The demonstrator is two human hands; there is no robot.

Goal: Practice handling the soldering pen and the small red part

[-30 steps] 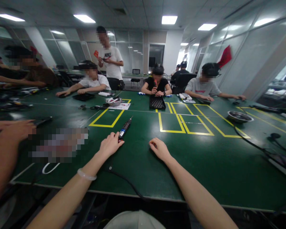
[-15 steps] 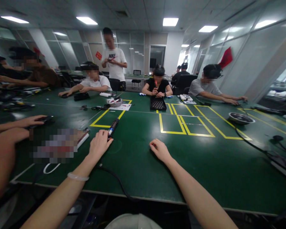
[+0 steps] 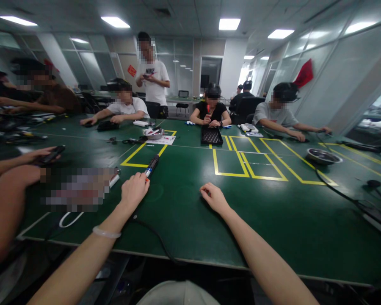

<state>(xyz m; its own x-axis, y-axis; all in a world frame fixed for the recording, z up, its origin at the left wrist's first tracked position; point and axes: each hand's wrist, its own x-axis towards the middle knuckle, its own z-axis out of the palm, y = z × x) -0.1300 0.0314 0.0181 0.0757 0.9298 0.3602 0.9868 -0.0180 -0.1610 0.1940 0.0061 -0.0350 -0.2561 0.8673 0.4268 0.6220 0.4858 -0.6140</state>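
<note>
My left hand (image 3: 133,191) is closed round the near end of a dark, pen-shaped electric screwdriver (image 3: 151,166) with a blue-and-white label and an orange bit by my fingers. The tool lies on the green table, its far end pointing away from me; my hand hides the near part. On the table to the right rests my right hand (image 3: 214,198), fingers curled in loosely, with nothing seen in them. A black cable (image 3: 157,233) runs from beside my left wrist to the table's front edge.
Yellow tape (image 3: 231,174) marks rectangles on the table. Metal bowls (image 3: 324,156) (image 3: 153,134) stand right and at the back. A co-worker opposite works over a black tray (image 3: 211,136). At left, a neighbour's hand holds a black device (image 3: 52,155) near a blurred-out flat item (image 3: 79,188).
My left thumb has drawn in and the fingers have closed on the screwdriver. The neighbour at left has raised the black device slightly. My right hand stays put.
</note>
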